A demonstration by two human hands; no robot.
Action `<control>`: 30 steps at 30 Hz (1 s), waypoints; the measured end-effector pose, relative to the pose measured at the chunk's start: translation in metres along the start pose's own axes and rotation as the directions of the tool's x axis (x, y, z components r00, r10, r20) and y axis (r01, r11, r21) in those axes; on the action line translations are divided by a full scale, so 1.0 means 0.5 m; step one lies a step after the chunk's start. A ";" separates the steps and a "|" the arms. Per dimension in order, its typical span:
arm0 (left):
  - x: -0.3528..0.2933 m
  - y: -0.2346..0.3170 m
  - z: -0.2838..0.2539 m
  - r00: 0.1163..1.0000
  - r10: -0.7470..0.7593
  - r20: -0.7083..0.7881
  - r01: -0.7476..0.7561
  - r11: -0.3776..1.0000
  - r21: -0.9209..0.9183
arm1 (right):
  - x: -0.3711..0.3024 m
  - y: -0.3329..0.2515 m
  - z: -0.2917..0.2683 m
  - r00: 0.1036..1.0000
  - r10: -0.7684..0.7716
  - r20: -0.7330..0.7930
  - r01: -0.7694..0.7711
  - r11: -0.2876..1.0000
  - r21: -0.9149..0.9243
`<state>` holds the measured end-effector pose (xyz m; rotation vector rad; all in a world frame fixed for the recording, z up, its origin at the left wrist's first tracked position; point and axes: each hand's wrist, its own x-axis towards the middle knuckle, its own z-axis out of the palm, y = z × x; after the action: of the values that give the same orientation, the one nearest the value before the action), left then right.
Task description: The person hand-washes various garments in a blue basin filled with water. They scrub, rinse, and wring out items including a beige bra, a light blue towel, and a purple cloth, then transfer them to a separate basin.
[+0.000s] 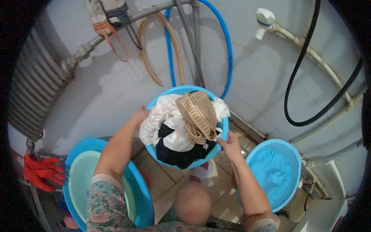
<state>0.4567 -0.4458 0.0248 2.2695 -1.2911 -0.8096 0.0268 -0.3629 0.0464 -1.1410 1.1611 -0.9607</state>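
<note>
Between my two hands is a round blue basin (212, 156) heaped with laundry. White cloth (166, 112) fills its left and far side, a beige garment with a ribbed band (199, 114) lies on top, and black cloth (177, 155) hangs at the near rim. My left hand (141, 115) grips the rim at the far left, its fingers partly behind the cloth. At the right my right hand (230, 146) is closed on the rim, thumb toward the inside. What the basin rests on, if anything, is hidden beneath it.
To the right stands a blue basin of bluish water (274, 174). A larger blue tub (145, 197) with a pale green basin (79, 181) is at the left, beside a red rubber glove (42, 172). Hoses (228, 50) and pipes (320, 58) run along the tiled wall.
</note>
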 end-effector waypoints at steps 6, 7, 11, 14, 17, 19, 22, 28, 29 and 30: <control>-0.112 0.130 -0.097 0.985 0.156 0.073 -0.123 0.931 -0.343 | -0.035 -0.134 -0.002 0.996 -0.073 0.056 0.070 0.996 0.063; -0.192 0.194 -0.117 0.993 0.052 0.104 0.033 0.733 -0.680 | -0.041 -0.174 0.005 0.989 -0.108 0.099 0.094 0.986 0.135; -0.234 0.257 -0.250 0.996 0.045 0.081 0.038 0.595 -0.803 | -0.029 -0.278 0.024 0.919 -0.310 0.245 0.276 0.947 0.164; -0.250 0.341 -0.283 0.997 0.073 0.027 -0.027 0.653 -0.757 | -0.032 -0.325 0.011 0.905 -0.364 0.221 0.315 0.921 0.228; -0.264 0.355 -0.276 0.999 0.045 0.004 -0.029 0.724 -0.689 | -0.030 -0.328 0.025 0.916 -0.350 0.196 0.286 0.912 0.293; -0.259 0.351 -0.241 1.000 0.016 0.009 -0.007 0.775 -0.632 | -0.022 -0.286 0.007 0.930 -0.312 0.195 0.283 0.945 0.164; -0.133 0.217 -0.203 0.979 0.039 0.200 0.096 0.775 -0.624 | -0.013 -0.195 0.014 0.970 -0.217 0.107 0.214 0.976 0.037; -0.008 0.094 -0.050 0.985 -0.021 0.172 0.034 0.997 -0.074 | -0.034 0.004 -0.009 0.997 0.037 0.072 -0.040 0.999 0.032; -0.010 0.090 -0.046 0.987 -0.036 0.154 0.050 0.995 -0.088 | -0.036 0.025 -0.003 0.996 0.054 0.070 -0.059 0.996 0.068; -0.012 0.089 -0.035 0.989 -0.053 0.135 0.067 0.992 -0.103 | -0.037 0.041 0.003 0.995 0.072 0.070 -0.079 0.992 0.103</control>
<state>0.4373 -0.4612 0.0663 2.2116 -1.2092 -1.0408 0.0249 -0.3409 0.0294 -1.0296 1.0805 -0.9091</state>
